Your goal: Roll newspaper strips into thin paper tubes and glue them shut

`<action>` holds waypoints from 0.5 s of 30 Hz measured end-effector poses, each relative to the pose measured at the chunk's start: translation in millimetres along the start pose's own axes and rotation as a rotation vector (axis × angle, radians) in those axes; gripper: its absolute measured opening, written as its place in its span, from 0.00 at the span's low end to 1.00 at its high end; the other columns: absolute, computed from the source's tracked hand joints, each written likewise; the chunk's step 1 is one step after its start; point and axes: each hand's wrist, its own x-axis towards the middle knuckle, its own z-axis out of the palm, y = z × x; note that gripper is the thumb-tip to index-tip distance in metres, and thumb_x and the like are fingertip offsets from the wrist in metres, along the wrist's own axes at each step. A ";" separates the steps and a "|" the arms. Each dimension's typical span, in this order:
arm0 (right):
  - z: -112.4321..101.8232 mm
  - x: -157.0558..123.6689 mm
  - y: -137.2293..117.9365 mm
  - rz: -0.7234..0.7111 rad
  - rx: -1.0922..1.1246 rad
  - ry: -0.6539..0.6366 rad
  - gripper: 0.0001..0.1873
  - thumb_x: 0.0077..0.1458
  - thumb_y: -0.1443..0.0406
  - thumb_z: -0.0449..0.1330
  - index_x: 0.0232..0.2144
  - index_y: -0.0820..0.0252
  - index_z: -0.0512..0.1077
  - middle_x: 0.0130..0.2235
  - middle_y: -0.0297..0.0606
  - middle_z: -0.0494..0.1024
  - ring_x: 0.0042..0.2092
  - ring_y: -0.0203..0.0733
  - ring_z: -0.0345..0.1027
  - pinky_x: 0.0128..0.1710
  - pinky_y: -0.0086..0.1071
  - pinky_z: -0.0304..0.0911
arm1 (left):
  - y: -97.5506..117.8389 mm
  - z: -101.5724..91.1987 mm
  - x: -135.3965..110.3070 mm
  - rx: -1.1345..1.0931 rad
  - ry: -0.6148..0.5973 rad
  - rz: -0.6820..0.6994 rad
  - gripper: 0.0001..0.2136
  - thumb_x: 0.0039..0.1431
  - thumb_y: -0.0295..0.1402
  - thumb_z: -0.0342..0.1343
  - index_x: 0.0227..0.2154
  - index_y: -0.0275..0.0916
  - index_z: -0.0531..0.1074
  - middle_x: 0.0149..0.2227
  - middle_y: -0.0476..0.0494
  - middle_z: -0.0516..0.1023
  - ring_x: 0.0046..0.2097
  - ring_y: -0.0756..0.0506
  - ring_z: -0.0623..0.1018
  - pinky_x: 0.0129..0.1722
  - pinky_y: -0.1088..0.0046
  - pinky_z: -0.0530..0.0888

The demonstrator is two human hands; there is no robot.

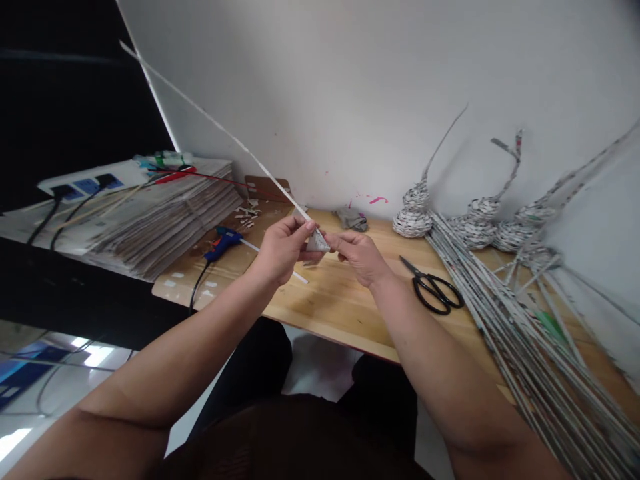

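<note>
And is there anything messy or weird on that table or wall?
Yes, two things. Bright pink marks stand out on the pale wall, maybe splashed paint. Small whitish scraps lie scattered beyond the blue glue gun, looking untidy, like leftover bits.

a very dark brown, nearly black top (295, 440) lies at the near middle of the scene, with faint paler marks toward its left side, too dim to read. just beyond it show dark trousers (245, 380), black and plain. the left arm (200, 360) and right arm (425, 360) are bare as far as they show, as are the left hand (280, 250) and right hand (364, 257).
</note>
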 end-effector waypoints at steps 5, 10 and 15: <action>-4.9 1.2 3.5 0.009 -0.020 -0.031 0.18 0.44 0.51 0.69 0.32 0.57 0.81 0.29 0.34 0.77 0.28 0.33 0.60 0.27 0.29 0.54 | 2.8 2.4 -2.1 0.042 -0.024 0.018 0.12 0.50 0.38 0.65 0.28 0.37 0.69 0.32 0.45 0.79 0.28 0.48 0.78 0.27 0.70 0.79; -2.4 -0.3 2.2 -0.089 -0.044 -0.064 0.15 0.46 0.54 0.69 0.30 0.59 0.81 0.28 0.34 0.78 0.30 0.35 0.65 0.33 0.31 0.60 | 3.9 1.9 -3.4 0.072 -0.039 0.033 0.12 0.51 0.39 0.64 0.28 0.37 0.70 0.33 0.43 0.79 0.27 0.49 0.78 0.26 0.71 0.78; 0.0 0.2 7.8 -0.202 -0.120 -0.045 0.13 0.49 0.57 0.67 0.30 0.62 0.79 0.31 0.37 0.80 0.32 0.36 0.68 0.37 0.33 0.62 | 2.8 1.2 -2.3 0.126 -0.012 0.067 0.12 0.51 0.40 0.64 0.27 0.37 0.71 0.31 0.43 0.79 0.26 0.49 0.76 0.24 0.73 0.77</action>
